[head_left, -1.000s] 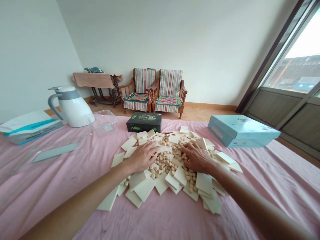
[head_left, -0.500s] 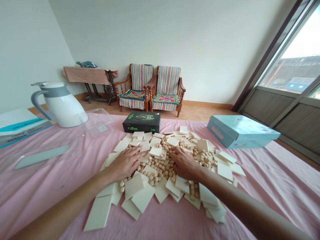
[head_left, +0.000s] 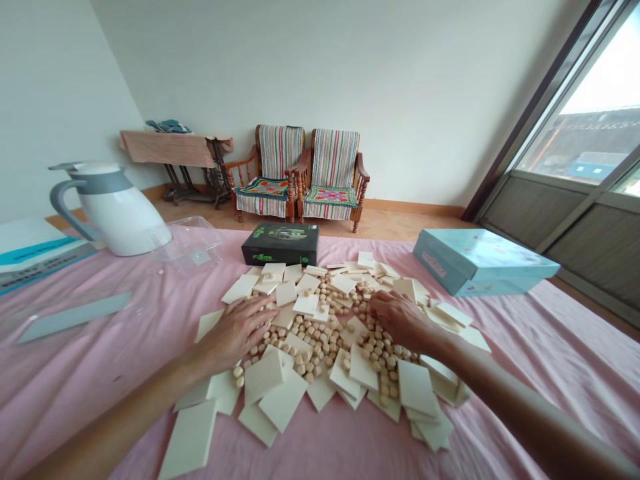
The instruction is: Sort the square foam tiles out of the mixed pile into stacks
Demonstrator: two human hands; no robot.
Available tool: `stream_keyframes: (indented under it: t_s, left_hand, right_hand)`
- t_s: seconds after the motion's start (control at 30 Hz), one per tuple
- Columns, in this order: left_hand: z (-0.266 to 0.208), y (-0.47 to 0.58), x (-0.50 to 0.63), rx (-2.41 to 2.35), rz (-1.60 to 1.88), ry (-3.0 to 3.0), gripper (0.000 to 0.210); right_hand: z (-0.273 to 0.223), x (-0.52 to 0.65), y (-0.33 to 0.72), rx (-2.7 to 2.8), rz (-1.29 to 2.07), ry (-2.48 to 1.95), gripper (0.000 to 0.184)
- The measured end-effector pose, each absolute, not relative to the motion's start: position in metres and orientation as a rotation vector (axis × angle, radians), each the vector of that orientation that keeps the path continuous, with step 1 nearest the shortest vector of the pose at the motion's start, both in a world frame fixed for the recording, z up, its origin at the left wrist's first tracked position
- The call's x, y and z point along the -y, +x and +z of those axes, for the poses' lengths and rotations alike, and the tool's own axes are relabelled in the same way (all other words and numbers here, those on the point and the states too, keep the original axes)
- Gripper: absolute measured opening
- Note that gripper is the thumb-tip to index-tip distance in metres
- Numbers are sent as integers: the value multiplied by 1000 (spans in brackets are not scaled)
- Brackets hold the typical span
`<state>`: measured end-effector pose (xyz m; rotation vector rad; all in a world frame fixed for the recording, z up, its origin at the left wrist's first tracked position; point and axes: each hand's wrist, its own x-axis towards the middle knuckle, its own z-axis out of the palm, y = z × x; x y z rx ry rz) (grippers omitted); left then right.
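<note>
Left hand [head_left: 239, 331] spreads loosely; right hand [head_left: 403, 321] curls, grip unclear. Blocks [head_left: 320, 339] look light, hard; tiles [head_left: 284, 401] likely lift best by edges.

Daylight comes through the window [head_left: 580, 137], beyond and to the right of the right hand [head_left: 403, 321], its sky burnt out to white; a pale sheen lies across the blue box [head_left: 493, 257] on that same side; shadows are soft; wide-angle stretch tilts the window, and blurs lettering on the pack [head_left: 40, 250] far left of the left hand [head_left: 237, 331].
</note>
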<state>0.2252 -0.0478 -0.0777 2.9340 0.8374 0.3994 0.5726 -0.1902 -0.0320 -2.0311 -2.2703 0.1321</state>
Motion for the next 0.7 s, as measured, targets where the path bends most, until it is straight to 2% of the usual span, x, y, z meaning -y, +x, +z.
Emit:
stream_keyframes:
  t_s: [0.1,0.23,0.4,0.53,0.7]
  left_hand:
    - [-72,225,50,-843,411,2905,37]
    - [-53,223,49,-837,496,2835,40]
    - [-30,228,18,-986,775,2554,48]
    - [-31,242,-34,-1232,989,2037,61]
    - [-46,259,-86,-1398,1104,1777,59]
  right_hand:
    - [-25,198,586,2240,214,-2096,27]
    - [-9,199,596,2244,236,-1951,28]
    - [10,162,580,2221,255,-1901,30]
    - [9,102,548,2079,329,-1877,25]
    - [-12,23,520,1790,393,-1961,30]
